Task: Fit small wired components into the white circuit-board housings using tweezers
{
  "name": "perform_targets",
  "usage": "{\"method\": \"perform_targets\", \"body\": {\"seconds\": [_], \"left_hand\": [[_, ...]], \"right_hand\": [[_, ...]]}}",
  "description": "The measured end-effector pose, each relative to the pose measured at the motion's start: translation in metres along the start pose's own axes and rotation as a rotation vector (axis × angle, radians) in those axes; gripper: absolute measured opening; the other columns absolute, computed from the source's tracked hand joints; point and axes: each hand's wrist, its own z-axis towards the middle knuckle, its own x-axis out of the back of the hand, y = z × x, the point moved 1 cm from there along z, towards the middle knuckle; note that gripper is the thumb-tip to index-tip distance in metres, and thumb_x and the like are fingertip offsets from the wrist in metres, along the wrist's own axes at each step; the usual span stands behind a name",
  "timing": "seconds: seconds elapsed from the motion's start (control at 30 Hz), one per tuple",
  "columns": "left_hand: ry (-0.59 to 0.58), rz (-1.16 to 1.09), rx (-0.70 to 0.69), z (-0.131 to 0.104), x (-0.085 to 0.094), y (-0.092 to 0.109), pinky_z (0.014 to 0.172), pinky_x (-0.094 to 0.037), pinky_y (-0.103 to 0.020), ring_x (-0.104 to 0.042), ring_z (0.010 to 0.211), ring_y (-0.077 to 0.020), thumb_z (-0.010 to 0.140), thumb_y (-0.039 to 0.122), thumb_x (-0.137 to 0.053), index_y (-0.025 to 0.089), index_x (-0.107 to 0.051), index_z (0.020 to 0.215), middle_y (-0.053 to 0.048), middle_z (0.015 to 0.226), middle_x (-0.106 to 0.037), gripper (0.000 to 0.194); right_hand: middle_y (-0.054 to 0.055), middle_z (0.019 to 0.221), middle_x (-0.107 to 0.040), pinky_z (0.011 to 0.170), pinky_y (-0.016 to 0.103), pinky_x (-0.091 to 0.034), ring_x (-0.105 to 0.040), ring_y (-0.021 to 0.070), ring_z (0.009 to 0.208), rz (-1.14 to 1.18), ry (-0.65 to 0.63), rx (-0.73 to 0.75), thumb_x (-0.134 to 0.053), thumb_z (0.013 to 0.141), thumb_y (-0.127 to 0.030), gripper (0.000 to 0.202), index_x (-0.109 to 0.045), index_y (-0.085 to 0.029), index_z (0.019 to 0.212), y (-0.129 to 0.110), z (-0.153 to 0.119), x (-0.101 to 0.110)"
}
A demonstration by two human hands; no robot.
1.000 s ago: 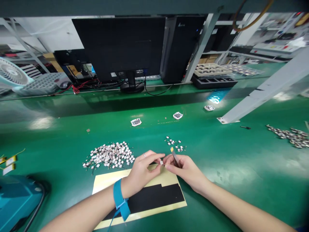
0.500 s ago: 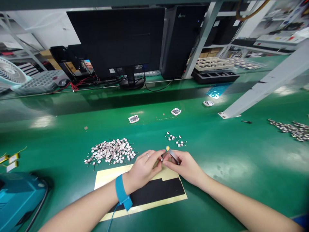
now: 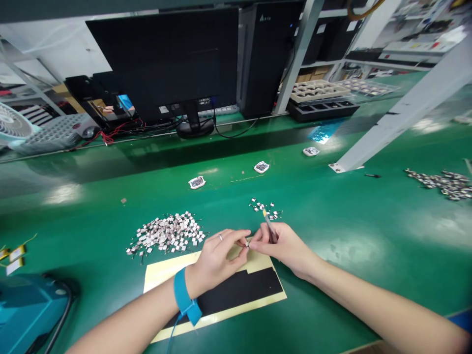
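Swung clear of the left hand (image 3: 217, 253) since the earlier frame, the slim grey metal tool with a yellow end (image 3: 270, 226) leaned up and away over the sparse cluster of small pale parts (image 3: 276, 215) on the glossy green desk (image 3: 332, 305). Its long axis slanted forward from the right hand (image 3: 285, 248), whose curled fingers gripped it. Directly left of the right thumb's tip, between the two hands, was the small pale piece (image 3: 247, 244), pinched by the left thumb and index finger; its own axis was too small to tell. Neither hand was plainly nearer, since the right fingertips met the piece or almost did. Beneath the left hand spread the pale yellow sheet (image 3: 169, 265) with its flat black panel (image 3: 243, 291), near side down.
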Motion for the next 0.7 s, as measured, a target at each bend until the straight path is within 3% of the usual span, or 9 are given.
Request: {"method": "perform_targets", "body": {"seconds": [0.17,0.27,0.37,0.53,0.7], "left_hand": [[0.017,-0.051,0.072,0.002,0.001,0.0,0.068,-0.048,-0.019,-0.058,0.071,-0.0099,0.074,0.008,-0.055,0.019,-0.048,0.107,-0.001,0.078,-0.06,0.036],[-0.007,-0.091,0.154,-0.001,-0.001,-0.003,0.068,-0.049,-0.018,-0.059,0.071,-0.0092,0.073,0.008,-0.055,0.02,-0.048,0.108,0.0,0.08,-0.06,0.037],[-0.034,-0.152,0.21,-0.003,-0.003,-0.004,0.069,-0.051,-0.019,-0.06,0.073,-0.0099,0.074,0.011,-0.057,0.021,-0.047,0.108,0.0,0.081,-0.061,0.037],[-0.058,-0.126,0.179,0.001,-0.006,-0.001,0.069,-0.051,-0.02,-0.061,0.071,-0.0105,0.074,0.013,-0.056,0.021,-0.046,0.107,0.0,0.081,-0.063,0.035],[-0.139,-0.064,0.146,0.0,-0.01,0.003,0.074,-0.052,-0.023,-0.062,0.08,-0.0127,0.078,0.014,-0.053,0.022,-0.044,0.109,-0.003,0.094,-0.062,0.034]], "right_hand": [[0.006,0.078,-0.063,0.063,0.022,-0.04,-0.055,0.0119,0.068,-0.004,-0.082,0.017,-0.061,0.068,-0.024,0.03,-0.035,-0.015,0.056,-0.005,-0.001,0.009],[0.001,0.071,-0.059,0.048,0.018,-0.029,-0.039,0.005,0.049,-0.093,-0.071,0.07,-0.063,0.065,-0.02,0.022,-0.043,-0.014,0.058,-0.007,-0.002,0.011],[-0.006,0.053,-0.042,0.042,0.019,-0.018,-0.023,0.0047,0.044,-0.197,-0.042,0.111,-0.064,0.066,-0.021,0.012,-0.056,-0.013,0.07,-0.007,-0.003,0.01],[-0.008,0.048,-0.027,0.042,0.019,-0.017,-0.021,0.0059,0.044,-0.311,0.015,0.175,-0.061,0.071,-0.022,0.01,-0.059,-0.014,0.074,0.001,-0.004,0.006],[-0.008,0.048,-0.032,0.04,0.018,-0.02,-0.026,0.0058,0.043,-0.593,0.048,0.288,-0.059,0.075,-0.021,0.009,-0.055,-0.014,0.071,0.005,-0.003,0.003]]}}
